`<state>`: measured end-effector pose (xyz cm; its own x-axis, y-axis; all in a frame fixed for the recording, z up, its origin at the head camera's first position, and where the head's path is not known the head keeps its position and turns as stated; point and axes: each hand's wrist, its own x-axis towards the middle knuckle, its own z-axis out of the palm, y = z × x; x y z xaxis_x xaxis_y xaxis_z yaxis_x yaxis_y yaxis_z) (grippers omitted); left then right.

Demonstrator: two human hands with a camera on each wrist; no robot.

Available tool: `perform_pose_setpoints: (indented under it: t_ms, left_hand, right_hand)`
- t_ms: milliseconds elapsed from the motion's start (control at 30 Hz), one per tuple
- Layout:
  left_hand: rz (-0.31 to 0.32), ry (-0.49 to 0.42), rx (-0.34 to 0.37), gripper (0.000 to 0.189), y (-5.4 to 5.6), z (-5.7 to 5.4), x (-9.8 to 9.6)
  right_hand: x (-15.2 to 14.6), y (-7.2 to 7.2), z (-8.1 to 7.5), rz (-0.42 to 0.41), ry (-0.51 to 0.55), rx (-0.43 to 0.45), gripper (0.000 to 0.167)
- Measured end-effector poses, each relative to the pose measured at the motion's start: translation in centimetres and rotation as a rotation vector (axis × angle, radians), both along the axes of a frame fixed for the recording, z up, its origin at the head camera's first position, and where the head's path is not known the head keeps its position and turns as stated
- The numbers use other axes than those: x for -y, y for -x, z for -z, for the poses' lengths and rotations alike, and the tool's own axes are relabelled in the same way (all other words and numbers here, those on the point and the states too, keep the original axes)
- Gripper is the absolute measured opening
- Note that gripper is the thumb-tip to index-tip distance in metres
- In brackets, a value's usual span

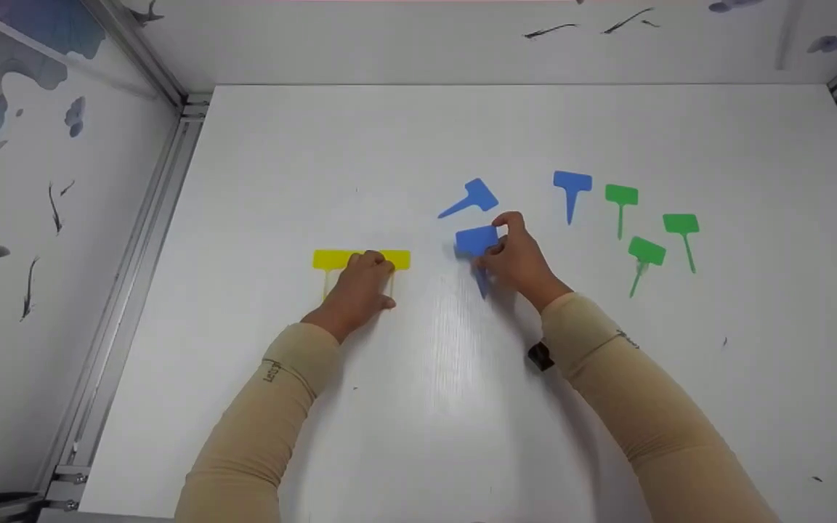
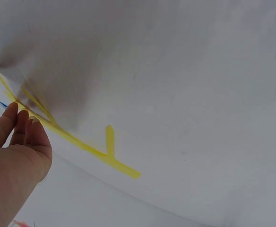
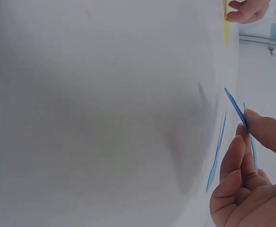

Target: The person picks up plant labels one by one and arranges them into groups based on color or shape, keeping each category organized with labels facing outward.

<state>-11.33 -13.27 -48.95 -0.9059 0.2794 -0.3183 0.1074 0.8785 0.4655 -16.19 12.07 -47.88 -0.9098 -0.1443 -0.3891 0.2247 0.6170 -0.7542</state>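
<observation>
T-shaped yellow plant labels [image 1: 330, 259] lie side by side, heads in one line and stems toward the person. My left hand [image 1: 357, 289] rests over the row, its fingertips touching the right part. In the left wrist view, those fingers [image 2: 21, 116] reach the line of yellow heads, thumb apart at the edge. A blue plant label [image 1: 475, 241] is pinched by its head in my right hand [image 1: 520, 256], stem pointing down toward the person. The right wrist view shows this blue label [image 3: 233, 105] edge-on between thumb and fingers, raised over the table.
Just behind the right hand lies a tilted blue label [image 1: 478, 195]. Farther right is another blue label [image 1: 572, 181], then three green labels [image 1: 622, 195] in a loose group. A metal frame rail [image 1: 120, 305] and printed panels border the white table [image 1: 418, 436].
</observation>
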Motion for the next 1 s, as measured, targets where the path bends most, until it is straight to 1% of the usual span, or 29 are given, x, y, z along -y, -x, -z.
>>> perform_pose_setpoints:
  t_ms: [200, 400, 633, 733, 833, 1000]
  left_hand:
    - [-0.013, -0.014, 0.005, 0.058, 0.1, 0.2, 0.1]
    - [-0.005, -0.011, -0.007, 0.056, 0.2, 0.3, 0.2]
    - [-0.016, -0.017, 0.002, 0.055, 0.2, 0.2, 0.1]
    - [-0.011, -0.013, 0.002, 0.056, 0.2, 0.3, 0.1]
    - [-0.007, -0.009, -0.002, 0.056, 0.1, 0.2, 0.1]
    - [-0.006, 0.004, -0.012, 0.058, -0.1, 0.2, 0.0]
  right_hand:
    - [0.6, -0.1, 0.2, 0.014, 0.010, 0.007, 0.060]
    - [1.1, -0.3, 0.2, 0.024, 0.004, 0.004, 0.061]
    - [1.6, -0.5, 0.2, 0.043, 0.033, 0.045, 0.061]
    - [1.8, -0.6, 0.2, 0.053, 0.043, 0.057, 0.061]
    - [2.0, -0.8, 0.2, 0.066, 0.054, 0.052, 0.061]
    - [2.3, -1.1, 0.4, 0.070, 0.073, 0.013, 0.061]
